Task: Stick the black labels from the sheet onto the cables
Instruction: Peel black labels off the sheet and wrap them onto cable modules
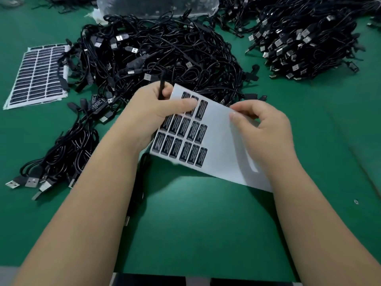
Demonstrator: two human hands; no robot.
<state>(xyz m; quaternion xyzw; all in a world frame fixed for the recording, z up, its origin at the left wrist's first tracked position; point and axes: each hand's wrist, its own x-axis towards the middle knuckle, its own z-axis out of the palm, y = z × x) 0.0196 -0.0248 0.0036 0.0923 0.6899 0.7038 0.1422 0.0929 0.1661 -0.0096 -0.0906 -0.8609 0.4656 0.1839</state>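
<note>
Holding the sheet (218,145) above the green mat (195,223), both hands work at its upper part. Left hand (152,108): thumb lies across the top row of labels (185,139), fingers curled behind the sheet's left edge; the same hand also grips a cable (161,87), whose black end sticks up between thumb and forefinger. Right hand (261,129): thumb and fingers curled, pinching the sheet's upper right edge, where the paper is bare white. Sheet is tilted, lower right corner hanging behind the right wrist.

Labels left on the sheet: three uneven rows of black rectangles with fine white print, all on the left half. Print too small to read. Right half of the sheet carries none.

Behind the hands, a large tangled pile of cables (165,52), black with silver USB plugs, touching the sheet's far edge in this view. Second pile (305,44) at far right, well apart from the first, plugs mostly facing the camera. Small bundle (61,155) at left, near the left forearm, plugs fanned toward the mat's near edge; one cable there (97,104) shows a black tag with white print.

Full label sheet (39,75) lies flat at far left, its right edge under strands of the big pile. Clear plastic bag (156,7) at top centre, behind the big pile.
</note>
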